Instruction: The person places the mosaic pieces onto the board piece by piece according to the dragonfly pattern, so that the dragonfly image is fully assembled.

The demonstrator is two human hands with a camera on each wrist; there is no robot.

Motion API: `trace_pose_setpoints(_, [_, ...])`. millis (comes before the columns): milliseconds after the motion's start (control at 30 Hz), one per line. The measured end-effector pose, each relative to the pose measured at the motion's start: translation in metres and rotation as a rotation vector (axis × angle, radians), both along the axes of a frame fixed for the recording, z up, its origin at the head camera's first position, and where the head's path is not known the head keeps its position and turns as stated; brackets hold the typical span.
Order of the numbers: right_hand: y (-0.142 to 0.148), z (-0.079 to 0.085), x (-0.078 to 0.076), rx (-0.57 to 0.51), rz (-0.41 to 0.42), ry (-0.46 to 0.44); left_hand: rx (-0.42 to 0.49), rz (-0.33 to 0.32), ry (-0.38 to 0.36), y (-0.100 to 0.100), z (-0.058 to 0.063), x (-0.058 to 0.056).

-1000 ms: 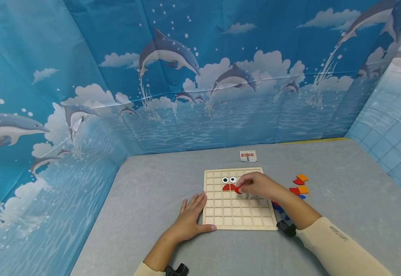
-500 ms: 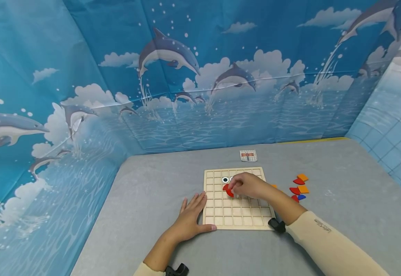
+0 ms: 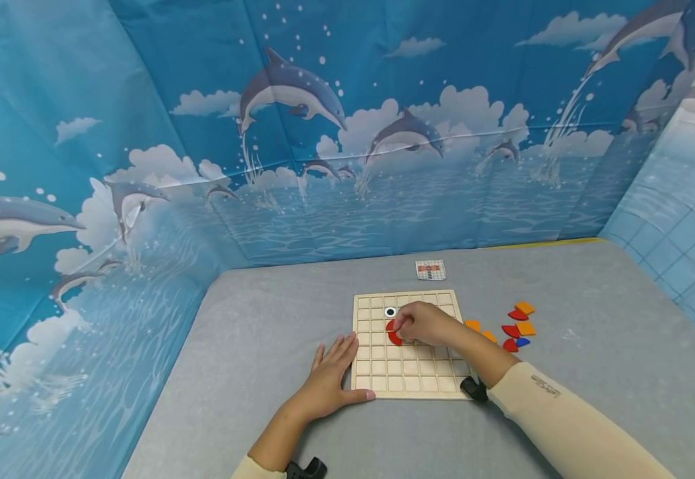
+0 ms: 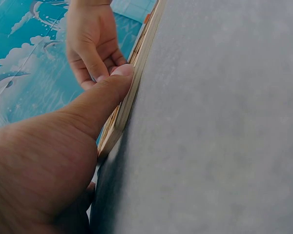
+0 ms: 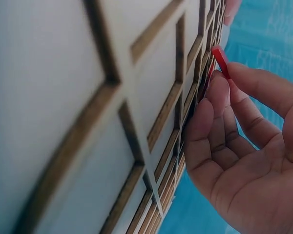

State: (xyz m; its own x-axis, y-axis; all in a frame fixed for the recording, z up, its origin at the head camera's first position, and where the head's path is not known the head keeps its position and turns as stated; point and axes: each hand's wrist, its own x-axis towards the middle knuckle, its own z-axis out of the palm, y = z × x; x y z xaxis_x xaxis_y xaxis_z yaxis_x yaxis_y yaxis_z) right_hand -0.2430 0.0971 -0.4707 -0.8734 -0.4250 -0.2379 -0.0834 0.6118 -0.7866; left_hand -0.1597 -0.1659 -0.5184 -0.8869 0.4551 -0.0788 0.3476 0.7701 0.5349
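Note:
My right hand [image 3: 425, 324] is over the upper middle of a wooden grid board [image 3: 404, 384]. Between its thumb and finger it pinches a red curved-edged piece [image 5: 220, 62], seen edge-on and tilted in the right wrist view. In the head view that piece [image 3: 394, 338] appears just below another red piece [image 3: 390, 325] on the board. A round eye tile [image 3: 390, 312] shows above them; the hand covers the squares to its right. My left hand [image 3: 326, 389] rests at the board's lower left corner, fingers extended along the left side and thumb [image 4: 110, 90] on the front edge.
Right of the board lie loose orange squares [image 3: 525, 328], red pieces [image 3: 511, 345] and a blue piece [image 3: 523, 342]. A small printed grid card [image 3: 430, 270] lies behind the board on the grey tabletop [image 3: 263, 319]. A dolphin-print curtain [image 3: 347, 199] stands behind.
My right hand has moved left over the board with the red piece, which now sits lower beside the placed one. Orange squares right of the board came into view. The left hand stayed still.

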Motion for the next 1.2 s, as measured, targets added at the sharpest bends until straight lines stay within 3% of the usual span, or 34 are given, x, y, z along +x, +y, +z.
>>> trace_pose_setpoints(833, [-0.0068,-0.0016,-0.0011,0.041,-0.017,0.05,-0.006,0.008,0.004,0.0006,-0.0005,0.0006])
trace_pose_setpoints(1200, [-0.0084,-0.006,-0.0008,0.094,0.055,0.131,-0.003,0.0,0.008,-0.0008,-0.001,0.0001])
